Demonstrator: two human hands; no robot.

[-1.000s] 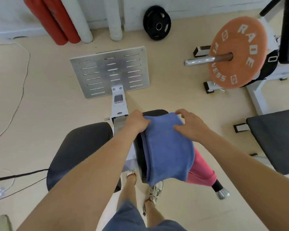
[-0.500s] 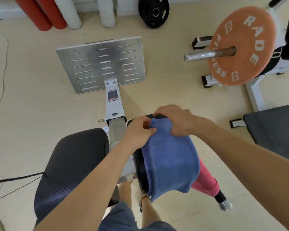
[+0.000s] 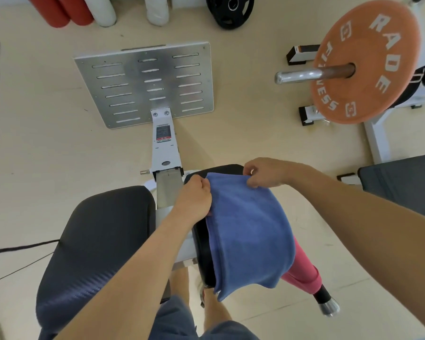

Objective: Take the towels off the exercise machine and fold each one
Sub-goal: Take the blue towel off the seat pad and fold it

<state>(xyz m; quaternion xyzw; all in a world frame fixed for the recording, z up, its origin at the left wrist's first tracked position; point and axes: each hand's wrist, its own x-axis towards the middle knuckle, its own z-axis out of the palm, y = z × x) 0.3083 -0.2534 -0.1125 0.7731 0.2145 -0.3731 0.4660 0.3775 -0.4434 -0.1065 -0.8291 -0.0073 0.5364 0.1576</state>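
Over the right-hand black pad (image 3: 201,244) of an exercise machine (image 3: 166,148), a blue towel (image 3: 250,231) is lying draped, its near end hanging off the pad's near edge. At the pad's far edge, a person's left hand (image 3: 194,200) is gripping the towel's left corner with curled fingers, while the right hand (image 3: 265,171) is pinching the right corner. A pink towel (image 3: 302,266) is showing from under its right side.

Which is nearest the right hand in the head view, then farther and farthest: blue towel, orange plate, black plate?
1. blue towel: pinched by the right hand itself.
2. orange plate: up on the right, on its bar.
3. black plate: far ahead, by the wall.
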